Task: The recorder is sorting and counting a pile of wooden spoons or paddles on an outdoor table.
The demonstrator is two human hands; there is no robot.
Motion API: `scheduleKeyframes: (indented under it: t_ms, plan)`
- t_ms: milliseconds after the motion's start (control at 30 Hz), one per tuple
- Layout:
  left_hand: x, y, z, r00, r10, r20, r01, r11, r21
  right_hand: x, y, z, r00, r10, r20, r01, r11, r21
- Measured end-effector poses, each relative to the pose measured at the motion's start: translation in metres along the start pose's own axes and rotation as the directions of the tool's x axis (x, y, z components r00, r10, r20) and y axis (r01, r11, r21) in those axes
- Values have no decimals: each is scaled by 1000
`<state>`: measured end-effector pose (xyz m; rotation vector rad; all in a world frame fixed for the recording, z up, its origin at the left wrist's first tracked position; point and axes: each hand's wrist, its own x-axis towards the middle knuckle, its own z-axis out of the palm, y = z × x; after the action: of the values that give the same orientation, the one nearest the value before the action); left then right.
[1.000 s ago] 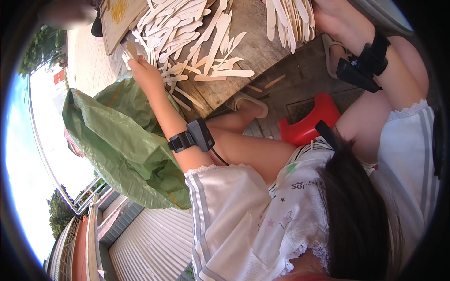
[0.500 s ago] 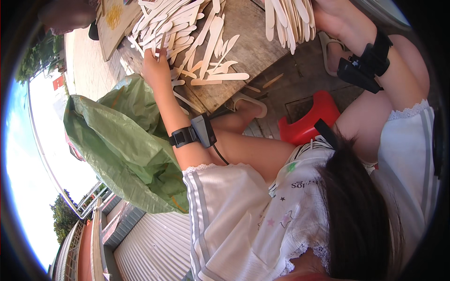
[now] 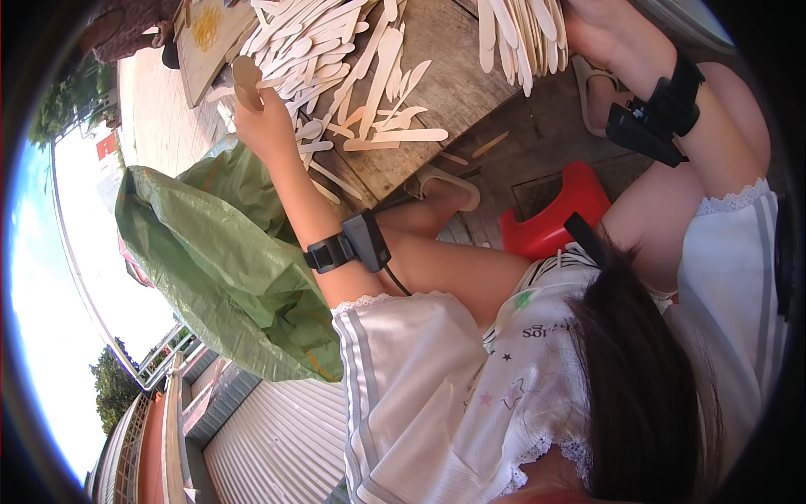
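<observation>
My left hand (image 3: pixel 267 126) is raised at the left edge of the pile, its fingers closed on a flat wooden stick (image 3: pixel 245 76) with a broad rounded end; at least one more stick pokes out beside it. Below and beyond lies a heaped pile of pale wooden sticks (image 3: pixel 306 46), with several looser ones (image 3: pixel 410 135) spread toward the near edge of the wooden table (image 3: pixel 453 80). At the upper right my right hand (image 3: pixel 600 38) grips a thick bundle of wooden sticks (image 3: pixel 522 38) past the table edge. The picture's top edge cuts off part of that hand and bundle.
A green woven sack (image 3: pixel 218 260) hangs by my left arm. Under the table are a red plastic stool (image 3: pixel 558 210) and fallen sticks (image 3: pixel 490 144). Another person (image 3: pixel 126 29) is at the far left, near a board (image 3: pixel 206 50) with yellow bits on it.
My left hand has lifted off the pile, moving left and up with a stick in its fingers. My right hand with its bundle has hardly moved. The person at far left has shifted.
</observation>
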<state>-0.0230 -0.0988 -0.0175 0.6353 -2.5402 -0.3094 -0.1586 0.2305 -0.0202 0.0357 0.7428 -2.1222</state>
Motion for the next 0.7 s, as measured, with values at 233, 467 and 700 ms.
scheduleKeyframes:
  t_ms: [233, 467, 700]
  plan:
    - [3, 4, 8, 992, -105, 71, 125, 893, -433, -2, -1, 0, 1000, -11, -9, 11, 1000, -19]
    - [-2, 12, 19, 969, -244, 21, 223, 843, -489, -4, -3, -2, 1000, -28, -10, 28, 1000, -10]
    - [1, -8, 19, 988, -143, 62, 117, 944, 307, -3, -4, -3, 999, -13, 42, 13, 1000, 3]
